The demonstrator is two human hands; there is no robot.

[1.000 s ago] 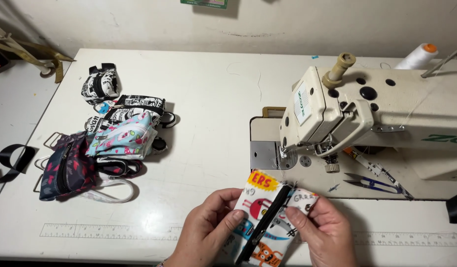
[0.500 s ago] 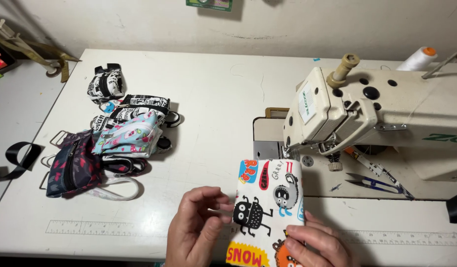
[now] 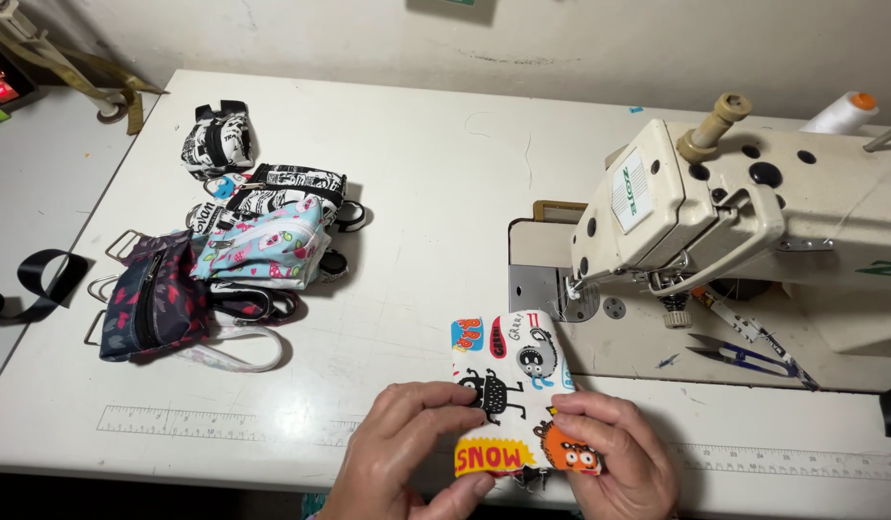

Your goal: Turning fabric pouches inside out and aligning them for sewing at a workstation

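hands: left (image 3: 407, 445) bare | right (image 3: 614, 453) bare | no rings, no sleeves

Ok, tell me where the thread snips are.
The blue-handled thread snips lie on the sewing machine bed, right of the needle area, below the machine arm.

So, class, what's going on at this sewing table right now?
A person's left hand and right hand hold a white cartoon-print fabric piece flat on the white table, just in front of the cream sewing machine. A pile of finished small pouches lies to the left.
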